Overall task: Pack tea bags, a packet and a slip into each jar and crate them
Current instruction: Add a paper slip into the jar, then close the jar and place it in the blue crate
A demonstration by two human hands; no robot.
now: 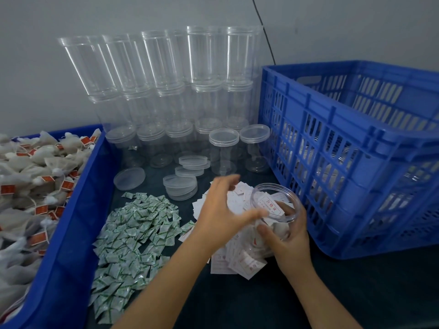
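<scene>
Jar gripped in right hand, contents blurred; left hand spread, motion-smeared, above slips.

Wall: plain, pale grey, unmarked, standing at the far side of the worktop, well beyond the hands. The finish looks smooth and matt. One thin black cable runs down the wall above and beyond the right hand and passes out of sight low down. Worktop: dark, blue-green surface, bare patch showing near and to the right of the right hand. Light: even, cool and diffuse, with soft shadows only. No window or floor is in view.
</scene>
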